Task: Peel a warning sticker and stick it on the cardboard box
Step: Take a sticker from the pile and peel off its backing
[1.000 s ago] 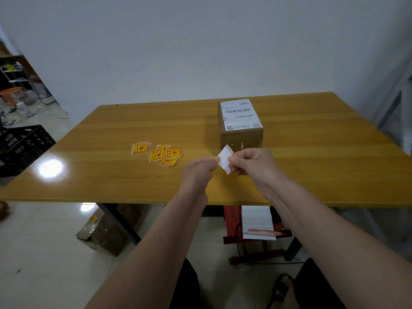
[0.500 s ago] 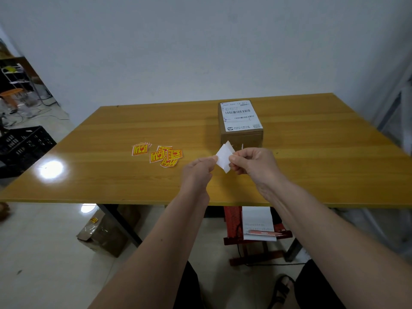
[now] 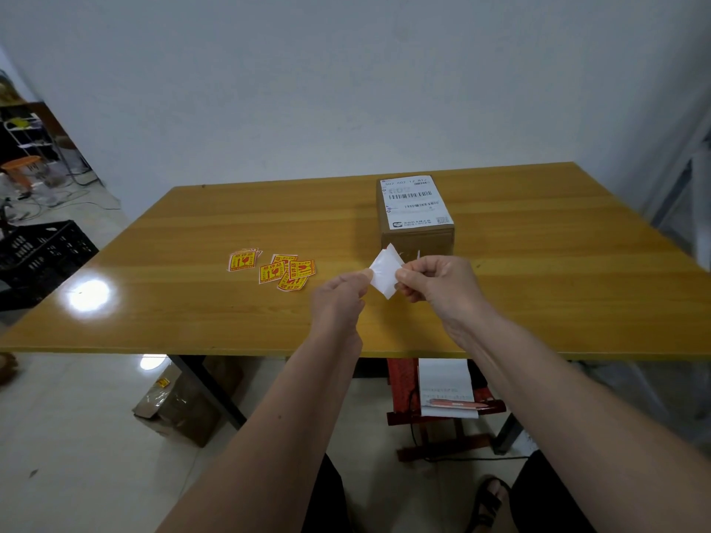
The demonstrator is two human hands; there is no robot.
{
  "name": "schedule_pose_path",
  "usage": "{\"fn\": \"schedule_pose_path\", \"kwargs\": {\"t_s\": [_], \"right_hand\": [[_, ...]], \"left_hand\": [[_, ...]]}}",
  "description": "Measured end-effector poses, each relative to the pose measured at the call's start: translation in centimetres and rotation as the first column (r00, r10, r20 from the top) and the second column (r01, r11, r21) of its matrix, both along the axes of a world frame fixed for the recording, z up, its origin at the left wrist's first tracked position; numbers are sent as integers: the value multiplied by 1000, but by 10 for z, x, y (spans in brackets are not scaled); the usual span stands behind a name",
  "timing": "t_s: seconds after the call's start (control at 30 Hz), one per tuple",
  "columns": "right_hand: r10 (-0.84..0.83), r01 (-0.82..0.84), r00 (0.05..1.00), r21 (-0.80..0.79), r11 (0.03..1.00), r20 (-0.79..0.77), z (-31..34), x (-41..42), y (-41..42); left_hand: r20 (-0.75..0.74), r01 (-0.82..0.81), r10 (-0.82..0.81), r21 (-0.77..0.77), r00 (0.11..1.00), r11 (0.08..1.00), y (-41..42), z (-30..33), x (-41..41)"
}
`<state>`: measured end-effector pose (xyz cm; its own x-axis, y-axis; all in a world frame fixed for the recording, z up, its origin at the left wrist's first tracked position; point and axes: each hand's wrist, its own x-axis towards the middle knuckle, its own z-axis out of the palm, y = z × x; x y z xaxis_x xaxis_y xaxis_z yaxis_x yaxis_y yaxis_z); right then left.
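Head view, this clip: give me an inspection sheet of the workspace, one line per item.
Surface: wooden table, glossy, with a lamp glare at its left.
Job's things: cardboard box upright, shipping label on top; white-backed sticker held in the air in front of the box.
Clutter: loose yellow warning stickers overlapping on the table, left of the hands.
Hands: left hand and right hand each pinch an edge of the sticker.
Cables: one on the floor under the red stool; more at far left.
Surroundings: black crate, wrapped package on the floor, white wall.
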<state>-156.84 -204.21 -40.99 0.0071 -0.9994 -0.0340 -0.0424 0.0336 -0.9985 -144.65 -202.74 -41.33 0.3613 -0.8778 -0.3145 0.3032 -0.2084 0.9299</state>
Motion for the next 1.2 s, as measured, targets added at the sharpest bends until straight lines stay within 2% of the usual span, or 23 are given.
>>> {"fn": "schedule_pose_path", "kwargs": {"t_s": [0.47,0.6,0.73,0.87,1.2], "right_hand": [[-15,15,1000,-16,1000,-16,-4,-3,2],[13,-13,1000,10,1000,-19,-1,-8,1],[59,-58,998,69,996,-14,10,-14,-6],[65,-61,995,41,997,-81,21,-11,-9],[92,-89,991,41,995,-100,19,-3,-15]], "left_hand": [[3,3,-3,-22,1000,1000,1,-3,-1],[126,65,-51,-111,991,992,4,-3,0],[213,64,-20,-199,977,978,3,-2,4],[290,121,-50,-232,956,965,6,-3,4],[294,205,-126,-256,947,945,14,-3,6]]}}
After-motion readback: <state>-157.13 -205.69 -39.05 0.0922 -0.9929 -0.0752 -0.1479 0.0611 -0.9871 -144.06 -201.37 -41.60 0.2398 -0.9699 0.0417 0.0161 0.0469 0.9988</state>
